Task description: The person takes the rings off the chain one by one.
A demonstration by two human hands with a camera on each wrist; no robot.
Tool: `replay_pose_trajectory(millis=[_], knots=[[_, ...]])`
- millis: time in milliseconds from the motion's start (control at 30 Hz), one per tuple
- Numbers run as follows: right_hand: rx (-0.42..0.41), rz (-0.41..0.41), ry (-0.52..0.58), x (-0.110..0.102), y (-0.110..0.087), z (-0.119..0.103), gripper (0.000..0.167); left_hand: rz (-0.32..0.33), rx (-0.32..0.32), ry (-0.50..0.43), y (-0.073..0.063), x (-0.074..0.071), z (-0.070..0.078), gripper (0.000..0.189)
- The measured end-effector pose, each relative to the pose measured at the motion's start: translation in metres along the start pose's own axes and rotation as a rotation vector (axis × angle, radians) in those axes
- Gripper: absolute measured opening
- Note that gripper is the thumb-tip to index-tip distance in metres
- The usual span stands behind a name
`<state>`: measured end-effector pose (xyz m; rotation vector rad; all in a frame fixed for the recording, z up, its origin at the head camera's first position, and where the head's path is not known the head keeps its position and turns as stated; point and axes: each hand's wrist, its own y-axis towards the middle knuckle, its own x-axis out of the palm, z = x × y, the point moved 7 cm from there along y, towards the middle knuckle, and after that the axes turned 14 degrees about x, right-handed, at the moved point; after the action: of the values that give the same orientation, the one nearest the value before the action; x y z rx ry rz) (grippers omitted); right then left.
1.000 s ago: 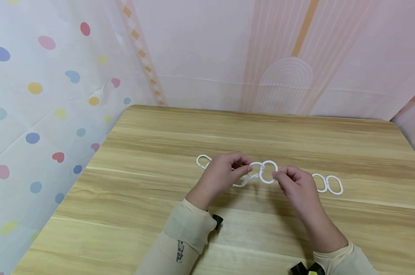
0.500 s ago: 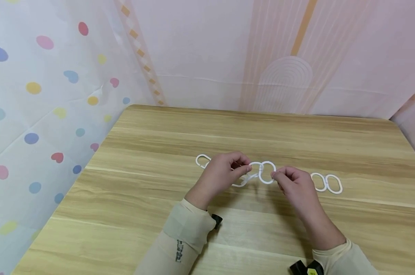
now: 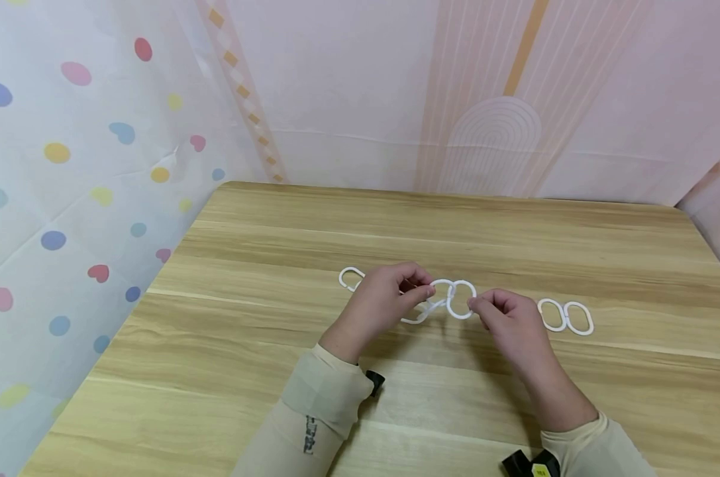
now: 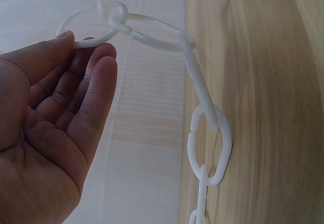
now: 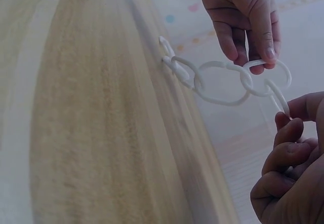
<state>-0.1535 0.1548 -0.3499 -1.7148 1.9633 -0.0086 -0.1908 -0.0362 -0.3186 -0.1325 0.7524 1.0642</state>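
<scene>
My left hand (image 3: 383, 301) pinches a white oval plastic chain link (image 4: 93, 43) between thumb and fingertips. A second white link (image 3: 462, 281) is hooked through it, its right side between the thumb and forefinger of my right hand (image 3: 517, 324). Both links are held up above the table. From the left-hand link, more of the white chain (image 4: 200, 84) droops down toward the wood, each link passing through another. Part of that chain is hidden behind my left hand in the head view; a white link (image 3: 340, 278) shows beyond it.
Two white links (image 3: 591, 321) lie side by side on the wooden table (image 3: 216, 371), right of my right hand. Behind the table hangs a pink patterned cloth (image 3: 348, 86), and a dotted cloth (image 3: 20, 265) covers the left side. Each wrist carries a black camera (image 3: 374, 383).
Both hands keep their pinch on the same two links. The right hand and its link have shifted slightly left, and that link looks a little narrower. The head view has drifted slightly.
</scene>
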Motion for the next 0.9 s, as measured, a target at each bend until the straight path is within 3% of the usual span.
replay_pose_trajectory(millis=[367, 633, 900], knots=[[-0.028, 0.02, 0.014, -0.008, 0.002, 0.0, 0.031, -0.007, 0.013, 0.011, 0.0, 0.0, 0.0, 0.004], [-0.029, 0.03, 0.104, -0.023, 0.004, -0.001, 0.03, 0.025, -0.008, 0.011, -0.002, -0.007, -0.003, 0.005], [-0.079, 0.121, -0.06, -0.041, 0.005, -0.004, 0.028, 0.02, -0.019, 0.001, -0.002, -0.008, -0.003, 0.005]])
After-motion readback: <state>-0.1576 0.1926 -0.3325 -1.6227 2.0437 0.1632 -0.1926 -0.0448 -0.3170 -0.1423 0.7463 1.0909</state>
